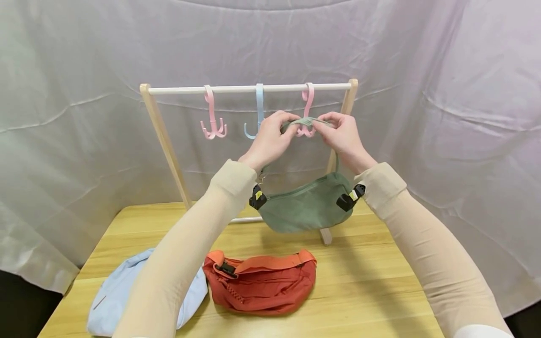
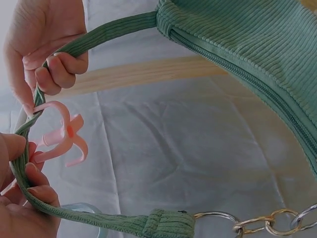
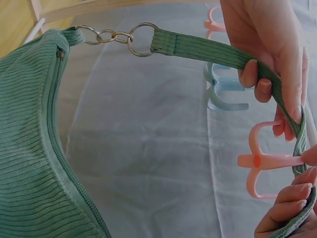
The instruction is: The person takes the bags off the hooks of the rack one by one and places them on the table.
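A green corduroy shoulder bag (image 1: 308, 206) hangs in the air by its strap (image 1: 306, 121), in front of the rack's right side. Chain links (image 2: 270, 221) join one strap end to the bag. My left hand (image 1: 270, 136) pinches the strap on the chain side. My right hand (image 1: 342, 136) pinches it a short way along. Between the hands, the bunched strap meets the prongs of the right pink hook (image 1: 308, 101); whether it sits over a prong I cannot tell. Both wrist views show fingers curled round the strap close to this pink hook (image 3: 257, 161).
A white bar (image 1: 181, 90) on a wooden-legged rack carries the hooks. Left of the hands hang a blue hook (image 1: 259, 101) and another pink hook (image 1: 212, 112). On the wooden table (image 1: 359, 291) lie a red waist bag (image 1: 266, 293) and a light blue bag (image 1: 112, 300), partly behind my left arm.
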Available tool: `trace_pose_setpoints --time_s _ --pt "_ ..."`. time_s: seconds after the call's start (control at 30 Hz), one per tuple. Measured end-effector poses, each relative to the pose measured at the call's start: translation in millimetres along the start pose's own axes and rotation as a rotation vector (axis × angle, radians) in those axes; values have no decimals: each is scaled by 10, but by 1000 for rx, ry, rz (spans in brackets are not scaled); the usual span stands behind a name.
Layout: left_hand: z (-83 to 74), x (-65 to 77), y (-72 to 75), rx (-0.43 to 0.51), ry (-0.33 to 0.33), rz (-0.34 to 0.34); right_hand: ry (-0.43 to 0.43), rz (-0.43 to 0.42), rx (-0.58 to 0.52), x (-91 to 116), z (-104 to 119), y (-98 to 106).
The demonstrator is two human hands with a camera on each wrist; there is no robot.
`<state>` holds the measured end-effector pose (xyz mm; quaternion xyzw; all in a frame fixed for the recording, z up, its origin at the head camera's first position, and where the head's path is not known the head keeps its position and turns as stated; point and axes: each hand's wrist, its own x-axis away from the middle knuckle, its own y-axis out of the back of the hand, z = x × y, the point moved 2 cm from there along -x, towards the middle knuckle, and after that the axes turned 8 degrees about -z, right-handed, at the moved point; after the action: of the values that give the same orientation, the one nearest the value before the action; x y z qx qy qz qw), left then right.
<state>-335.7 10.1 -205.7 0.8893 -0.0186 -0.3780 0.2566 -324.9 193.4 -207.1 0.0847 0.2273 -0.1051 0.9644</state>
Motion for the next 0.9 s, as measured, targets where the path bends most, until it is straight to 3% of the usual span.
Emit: trace_pose_setpoints --time_s 0.3,0.6,0.9 --pt "-25 -21 -4 2 1 -22 135 -53 140 -4 23 6" --pt "-46 -16 -12 -24 -10 -30 186 -118 201 8 -19 -6" --pt "-72 65 -14 10 -81 -76 234 -44 265 159 -133 36"
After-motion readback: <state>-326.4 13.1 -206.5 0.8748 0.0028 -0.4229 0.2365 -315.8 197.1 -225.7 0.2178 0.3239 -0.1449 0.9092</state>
